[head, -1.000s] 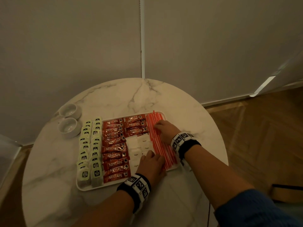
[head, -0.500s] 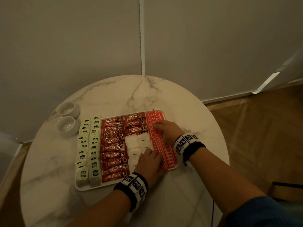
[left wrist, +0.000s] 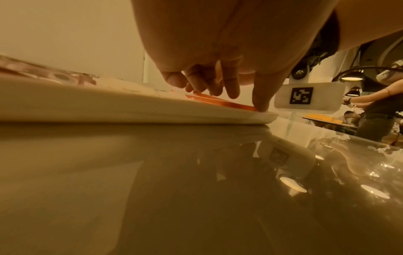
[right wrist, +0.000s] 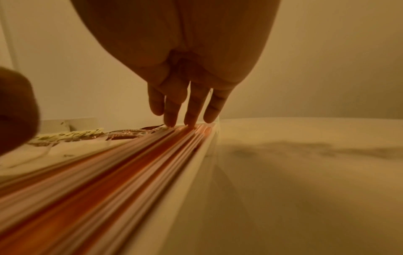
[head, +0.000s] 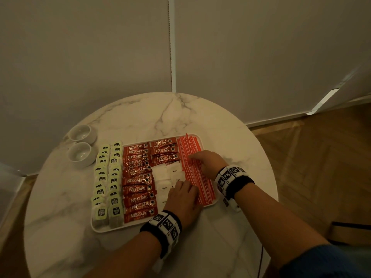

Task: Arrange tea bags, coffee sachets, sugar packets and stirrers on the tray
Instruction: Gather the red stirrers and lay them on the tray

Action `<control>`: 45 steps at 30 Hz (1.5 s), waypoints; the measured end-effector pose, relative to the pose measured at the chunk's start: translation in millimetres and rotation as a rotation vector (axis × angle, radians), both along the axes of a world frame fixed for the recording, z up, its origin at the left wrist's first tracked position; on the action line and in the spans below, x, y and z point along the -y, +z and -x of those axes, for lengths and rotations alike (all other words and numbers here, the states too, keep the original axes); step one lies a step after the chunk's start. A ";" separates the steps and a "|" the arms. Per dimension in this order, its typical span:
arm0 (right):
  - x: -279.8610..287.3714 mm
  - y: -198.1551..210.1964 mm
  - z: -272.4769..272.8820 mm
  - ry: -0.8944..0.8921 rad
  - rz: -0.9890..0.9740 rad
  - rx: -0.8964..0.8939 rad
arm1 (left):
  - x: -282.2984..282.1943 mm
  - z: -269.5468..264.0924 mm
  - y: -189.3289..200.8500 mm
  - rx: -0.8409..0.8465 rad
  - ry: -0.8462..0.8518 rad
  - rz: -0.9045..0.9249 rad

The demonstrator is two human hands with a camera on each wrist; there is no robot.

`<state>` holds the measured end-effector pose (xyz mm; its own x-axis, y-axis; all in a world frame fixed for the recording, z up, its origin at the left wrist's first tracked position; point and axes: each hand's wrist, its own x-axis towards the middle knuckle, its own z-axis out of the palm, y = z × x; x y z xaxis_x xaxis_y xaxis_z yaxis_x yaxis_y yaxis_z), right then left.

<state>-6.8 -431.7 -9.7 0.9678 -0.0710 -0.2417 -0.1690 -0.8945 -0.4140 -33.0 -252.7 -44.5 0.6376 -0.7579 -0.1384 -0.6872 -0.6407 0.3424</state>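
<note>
Now both hands lie flat, fingers straight, on the stirrers (head: 195, 169) along the tray's (head: 104, 229) right edge: right hand (head: 208, 162) mid-row, left hand (head: 183, 199) at the near end. Sachets (head: 138, 181), sugar (head: 168, 179) and tea bags (head: 108, 183) fill the rest.

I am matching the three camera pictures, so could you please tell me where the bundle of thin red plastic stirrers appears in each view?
Head: the bundle of thin red plastic stirrers runs along the right side of the white tray.
Left wrist: a short orange strip at mid-frame, under the left hand.
Right wrist: blurred streaks from lower left to centre, under the right hand.
Shared landmark: the tray's rim beside the stirrers.
</note>
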 end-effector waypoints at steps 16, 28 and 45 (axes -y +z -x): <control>17.8 -4.6 41.5 -0.535 -0.277 0.220 | -28.0 -21.5 31.8 -0.126 0.264 0.240; -19.4 -23.3 84.1 -0.693 -0.102 -0.177 | -208.9 -102.4 12.5 -0.284 1.006 0.128; -23.3 -22.8 50.6 -0.802 -0.089 -0.081 | -193.1 -133.4 15.8 -0.342 1.031 0.210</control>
